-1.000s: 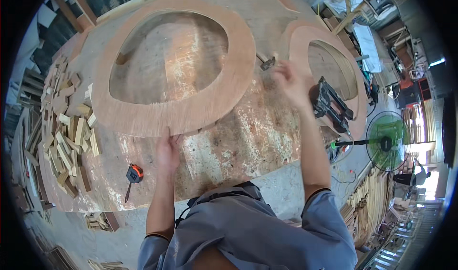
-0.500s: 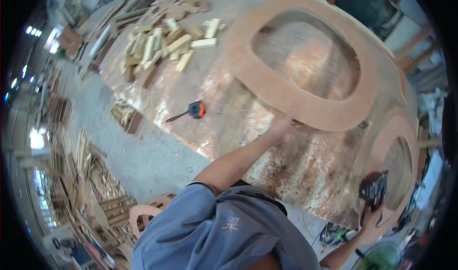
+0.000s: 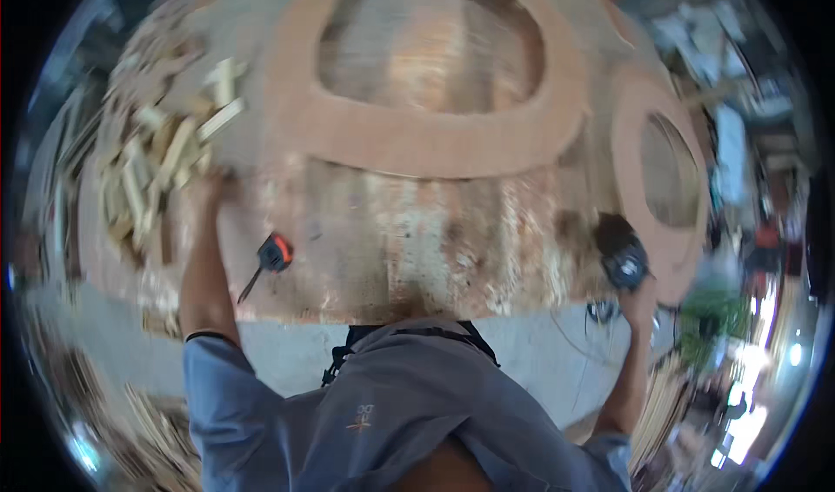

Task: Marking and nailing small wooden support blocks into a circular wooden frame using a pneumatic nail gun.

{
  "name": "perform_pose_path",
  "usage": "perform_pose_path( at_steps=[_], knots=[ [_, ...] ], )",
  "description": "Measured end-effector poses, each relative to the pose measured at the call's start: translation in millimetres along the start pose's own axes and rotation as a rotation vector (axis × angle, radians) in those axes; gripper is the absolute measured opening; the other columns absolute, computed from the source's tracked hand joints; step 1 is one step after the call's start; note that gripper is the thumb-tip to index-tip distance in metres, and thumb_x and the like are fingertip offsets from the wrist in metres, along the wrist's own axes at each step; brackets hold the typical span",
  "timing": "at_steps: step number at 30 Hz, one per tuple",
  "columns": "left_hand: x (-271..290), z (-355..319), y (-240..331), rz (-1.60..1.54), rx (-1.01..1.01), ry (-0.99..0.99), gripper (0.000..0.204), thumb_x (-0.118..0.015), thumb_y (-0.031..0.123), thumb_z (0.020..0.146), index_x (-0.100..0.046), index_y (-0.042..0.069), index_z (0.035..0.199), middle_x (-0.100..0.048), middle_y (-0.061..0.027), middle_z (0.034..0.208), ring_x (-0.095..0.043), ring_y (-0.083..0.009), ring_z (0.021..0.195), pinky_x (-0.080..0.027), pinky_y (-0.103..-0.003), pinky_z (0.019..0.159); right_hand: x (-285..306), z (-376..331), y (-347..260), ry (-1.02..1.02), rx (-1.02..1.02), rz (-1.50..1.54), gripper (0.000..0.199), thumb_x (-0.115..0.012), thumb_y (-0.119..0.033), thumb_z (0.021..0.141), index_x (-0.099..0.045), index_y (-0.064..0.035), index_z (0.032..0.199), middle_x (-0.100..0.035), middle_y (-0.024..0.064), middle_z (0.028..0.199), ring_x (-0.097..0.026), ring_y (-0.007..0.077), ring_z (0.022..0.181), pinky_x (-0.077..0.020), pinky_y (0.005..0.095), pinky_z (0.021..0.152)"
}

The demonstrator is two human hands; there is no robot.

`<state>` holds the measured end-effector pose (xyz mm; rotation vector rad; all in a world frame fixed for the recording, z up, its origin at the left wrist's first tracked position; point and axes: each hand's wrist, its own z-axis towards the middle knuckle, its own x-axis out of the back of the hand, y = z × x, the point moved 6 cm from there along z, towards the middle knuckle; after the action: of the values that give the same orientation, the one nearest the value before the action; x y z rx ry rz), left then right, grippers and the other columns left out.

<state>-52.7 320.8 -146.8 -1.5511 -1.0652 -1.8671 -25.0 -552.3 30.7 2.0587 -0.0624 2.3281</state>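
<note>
My left hand (image 3: 211,186) reaches to the near edge of a pile of short pale wood blocks (image 3: 177,151) on the left of the worktable. Its fingers are smeared by motion, so whether it touches a block does not show. At the right, my right hand (image 3: 638,297) grips a dark, bulky hand-held tool (image 3: 623,259), low over the table; its exact kind is too blurred to tell. Ahead of me lies a large rounded wooden ring frame (image 3: 417,144) with a wide opening. A second, smaller ring frame (image 3: 633,157) lies at the right, beyond the tool.
A black and orange tape measure (image 3: 276,253) with a dark strap rests near the front edge of the stained worktable (image 3: 391,257). Thin cables (image 3: 570,340) hang below the table at the right. Stacked wood strips (image 3: 156,422) stand on the floor at the lower left.
My left hand has left the big ring frame's near edge and moved left to the wood blocks. The view has turned; my right hand still holds the dark tool, now off the smaller frame.
</note>
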Motion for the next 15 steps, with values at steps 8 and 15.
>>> perform_pose_path(
  at_steps=[8,15],
  knots=[
    [-44,55,14,0.160,-0.172,-0.144,0.036,-0.061,0.038,0.077,-0.068,0.003,0.080,-0.067,-0.0180,0.073,-0.066,-0.0370,0.072,-0.052,-0.044,0.069,-63,-77,-111,-0.286,-0.114,0.582,0.021,-0.069,-0.013,0.070,-0.064,-0.0021,0.087,-0.065,0.0216,0.075,-0.065,0.0385,0.074,-0.0512,0.0413,0.064],
    [31,-69,51,-0.569,0.073,-0.471,0.025,-0.065,0.025,0.085,-0.064,0.002,0.093,-0.065,-0.0038,0.071,-0.058,-0.0128,0.064,-0.045,-0.028,0.056,-75,-69,-105,-0.435,-0.098,0.548,0.023,-0.070,-0.017,0.071,-0.063,-0.0028,0.087,-0.064,0.0228,0.076,-0.064,0.0399,0.076,-0.0509,0.0452,0.066]
  ],
)
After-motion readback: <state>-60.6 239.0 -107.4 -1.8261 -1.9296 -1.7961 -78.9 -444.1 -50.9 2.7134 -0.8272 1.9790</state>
